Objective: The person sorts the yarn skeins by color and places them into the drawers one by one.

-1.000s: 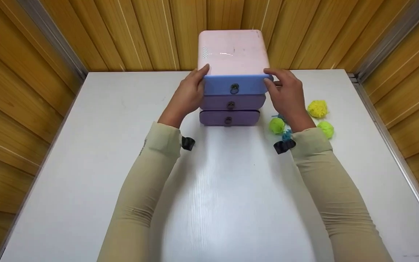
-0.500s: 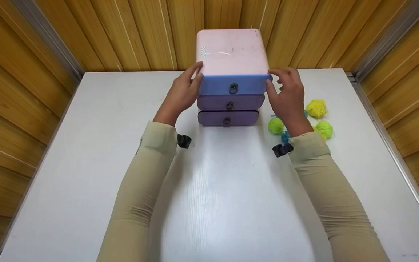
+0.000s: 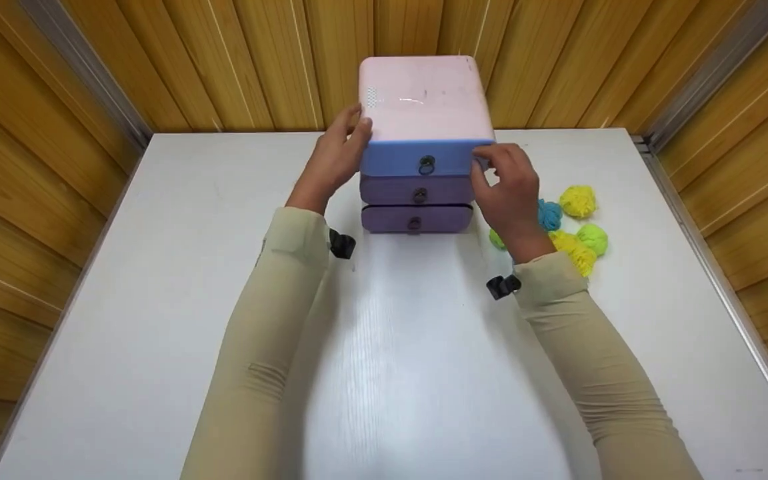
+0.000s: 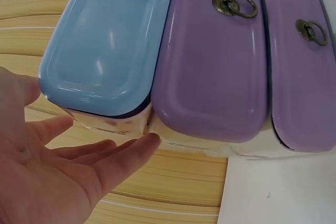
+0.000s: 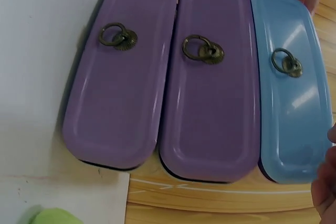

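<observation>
A small drawer cabinet with a pink top (image 3: 424, 83) stands at the back of the table. Its front shows a blue top drawer (image 3: 391, 159) and two purple drawers, the middle one (image 3: 387, 190) and the bottom one (image 3: 387, 219), each with a bronze ring pull (image 5: 289, 65). My left hand (image 3: 331, 160) lies along the cabinet's upper left side with fingers extended, the thumb near the blue drawer's edge. My right hand (image 3: 507, 193) is before the blue drawer's right end, fingers bent, thumb and index tips apart. Whether they touch the drawer is unclear.
Right of the cabinet lie several yarn balls: yellow (image 3: 578, 201), blue (image 3: 549, 215) and green (image 3: 593, 239), some partly hidden by my right arm. The white table (image 3: 397, 347) is bounded by wood-panelled walls (image 3: 257, 60) at the back and sides.
My right hand has come off the cabinet's upper right corner and moved left and toward me, in front of the blue drawer. My left hand has shifted slightly left along the cabinet's side.
</observation>
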